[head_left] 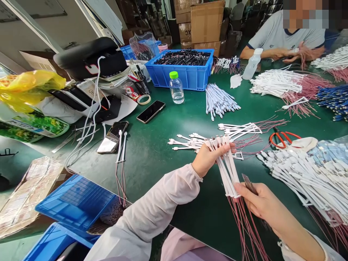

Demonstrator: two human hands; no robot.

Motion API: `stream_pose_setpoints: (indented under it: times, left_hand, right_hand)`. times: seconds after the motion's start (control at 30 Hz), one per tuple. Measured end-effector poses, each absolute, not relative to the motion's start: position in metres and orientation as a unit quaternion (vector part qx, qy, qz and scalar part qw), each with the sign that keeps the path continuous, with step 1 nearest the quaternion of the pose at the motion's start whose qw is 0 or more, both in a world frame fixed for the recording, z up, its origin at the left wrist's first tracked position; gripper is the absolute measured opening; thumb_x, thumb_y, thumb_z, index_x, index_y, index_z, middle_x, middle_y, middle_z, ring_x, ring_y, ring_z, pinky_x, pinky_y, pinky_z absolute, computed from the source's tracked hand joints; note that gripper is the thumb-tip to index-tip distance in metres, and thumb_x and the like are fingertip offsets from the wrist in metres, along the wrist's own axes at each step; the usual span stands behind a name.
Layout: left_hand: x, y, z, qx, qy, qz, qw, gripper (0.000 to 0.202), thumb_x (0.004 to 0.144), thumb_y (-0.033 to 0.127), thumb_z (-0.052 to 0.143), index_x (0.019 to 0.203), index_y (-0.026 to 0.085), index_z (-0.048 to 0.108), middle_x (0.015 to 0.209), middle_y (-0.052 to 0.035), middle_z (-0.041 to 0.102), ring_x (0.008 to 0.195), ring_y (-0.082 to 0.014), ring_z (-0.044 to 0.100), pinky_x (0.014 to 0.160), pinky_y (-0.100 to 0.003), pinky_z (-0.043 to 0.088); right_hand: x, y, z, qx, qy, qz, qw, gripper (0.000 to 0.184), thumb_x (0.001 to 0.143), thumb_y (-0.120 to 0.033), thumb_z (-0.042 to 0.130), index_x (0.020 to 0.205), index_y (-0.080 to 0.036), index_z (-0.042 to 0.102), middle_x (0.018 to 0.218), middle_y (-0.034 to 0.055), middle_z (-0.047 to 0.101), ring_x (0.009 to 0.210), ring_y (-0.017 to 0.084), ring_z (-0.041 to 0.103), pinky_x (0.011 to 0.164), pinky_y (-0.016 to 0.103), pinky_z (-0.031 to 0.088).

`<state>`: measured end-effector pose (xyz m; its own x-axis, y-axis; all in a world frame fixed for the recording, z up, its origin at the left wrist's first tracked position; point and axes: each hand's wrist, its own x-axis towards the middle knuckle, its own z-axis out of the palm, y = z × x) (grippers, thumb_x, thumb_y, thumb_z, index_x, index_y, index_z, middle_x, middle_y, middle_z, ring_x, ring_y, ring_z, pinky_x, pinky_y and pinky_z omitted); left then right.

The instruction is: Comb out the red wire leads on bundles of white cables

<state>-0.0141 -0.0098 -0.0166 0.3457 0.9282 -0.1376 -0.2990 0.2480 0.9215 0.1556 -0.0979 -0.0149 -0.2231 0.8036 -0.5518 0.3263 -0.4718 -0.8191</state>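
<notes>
Cable bundle: white flat cables [227, 172] gathered side by side, held above the green bench mat [190, 116]; red-and-dark leads [246, 228] hang from its lower end.
Left hand [209, 159]: closed, grasping the bundle's upper part, fingers across the flat cables.
Right hand [262, 203]: closed on a flat metal tool [248, 183], pinched between thumb and fingers; fingertips just beside the bundle's lower end.
Work in hand: bundle and tool held together over the mat edge.
Nearby: fanned white cables [214, 139] beyond the left hand; a heap of tagged cables [301, 177] to the right; orange-handled scissors [282, 139].
</notes>
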Motion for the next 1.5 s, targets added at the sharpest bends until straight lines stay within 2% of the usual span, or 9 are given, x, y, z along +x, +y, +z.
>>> stream_pose_setpoints:
  times: [0.1,0.33,0.57,0.67,0.77,0.83,0.93,1.1,1.5]
  left_hand:
    - [-0.015,-0.009,-0.016,0.408,0.329,0.442,0.728,0.042,0.077,0.046,0.064,0.106,0.017,0.068,0.092,-0.0084,0.07,0.071,-0.0133,0.056,0.057,-0.022,0.037]
    - [-0.016,-0.008,-0.016,0.401,0.337,0.459,0.717,0.04,0.069,0.041,0.072,0.099,0.014,0.069,0.097,-0.0085,0.069,0.08,-0.0179,0.061,0.068,-0.027,0.044]
    - [-0.011,-0.012,-0.015,0.366,0.303,0.475,0.741,0.046,0.073,0.047,0.069,0.103,0.013,0.067,0.078,-0.0073,0.067,0.077,-0.0171,0.061,0.072,-0.028,0.045]
    - [-0.011,-0.012,-0.012,0.319,0.27,0.475,0.774,0.048,0.071,0.047,0.069,0.106,0.014,0.066,0.068,-0.0016,0.059,0.061,-0.011,0.056,0.062,-0.025,0.044]
    - [-0.016,-0.011,-0.009,0.354,0.291,0.445,0.769,0.041,0.075,0.045,0.066,0.103,0.015,0.066,0.059,0.004,0.047,0.043,-0.0023,0.033,0.044,-0.018,0.026]
    - [-0.019,-0.01,-0.006,0.427,0.321,0.398,0.746,0.039,0.079,0.046,0.06,0.1,0.014,0.067,0.056,0.0048,0.043,0.041,-0.0021,0.023,0.041,-0.02,0.016]
    - [-0.022,-0.01,-0.002,0.547,0.354,0.357,0.669,0.035,0.082,0.047,0.056,0.086,0.014,0.068,0.054,0.0042,0.042,0.045,-0.0046,0.028,0.044,-0.021,0.02]
    - [-0.025,-0.012,0.0,0.673,0.385,0.341,0.531,0.038,0.084,0.045,0.054,0.06,0.015,0.055,0.054,0.004,0.034,0.054,-0.0076,0.029,0.053,-0.023,0.024]
    - [-0.024,-0.017,-0.003,0.734,0.385,0.371,0.418,0.027,0.086,0.04,0.053,0.083,0.016,0.066,0.067,-0.0008,0.056,0.06,-0.0103,0.042,0.06,-0.022,0.033]
  right_hand:
    - [0.153,-0.099,-0.018,-0.592,-0.42,0.65,0.226,0.051,0.078,-0.066,0.056,0.058,-0.018,0.05,0.039,-0.008,0.026,0.038,0.007,0.019,0.042,0.025,0.013]
    - [0.143,-0.103,-0.018,-0.584,-0.343,0.687,0.264,0.05,0.076,-0.063,0.062,0.064,-0.015,0.056,0.042,-0.0076,0.032,0.039,0.005,0.02,0.041,0.023,0.013]
    - [0.138,-0.105,-0.023,-0.576,-0.368,0.69,0.24,0.051,0.078,-0.066,0.058,0.066,-0.016,0.053,0.04,-0.008,0.031,0.038,0.006,0.019,0.039,0.022,0.013]
    - [0.147,-0.101,-0.023,-0.592,-0.423,0.625,0.282,0.048,0.082,-0.064,0.053,0.083,-0.016,0.059,0.044,-0.0071,0.034,0.04,0.008,0.025,0.039,0.022,0.018]
    - [0.162,-0.094,-0.017,-0.605,-0.412,0.557,0.393,0.049,0.088,-0.06,0.048,0.117,-0.022,0.059,0.065,-0.0021,0.049,0.048,0.01,0.033,0.042,0.022,0.028]
    - [0.169,-0.089,-0.009,-0.587,-0.399,0.556,0.433,0.047,0.089,-0.055,0.051,0.124,-0.026,0.058,0.079,0.0002,0.053,0.056,0.011,0.038,0.049,0.023,0.035]
    - [0.169,-0.086,0.003,-0.542,-0.402,0.595,0.436,0.045,0.086,-0.046,0.06,0.126,-0.027,0.058,0.08,0.0012,0.053,0.064,0.013,0.043,0.057,0.024,0.039]
    - [0.158,-0.088,0.013,-0.483,-0.354,0.689,0.407,0.049,0.086,-0.039,0.063,0.133,-0.03,0.052,0.072,-0.0011,0.053,0.051,0.009,0.04,0.046,0.022,0.031]
    - [0.155,-0.088,0.01,-0.473,-0.293,0.713,0.427,0.045,0.082,-0.038,0.067,0.125,-0.028,0.06,0.071,0.0007,0.059,0.045,0.007,0.038,0.041,0.022,0.024]
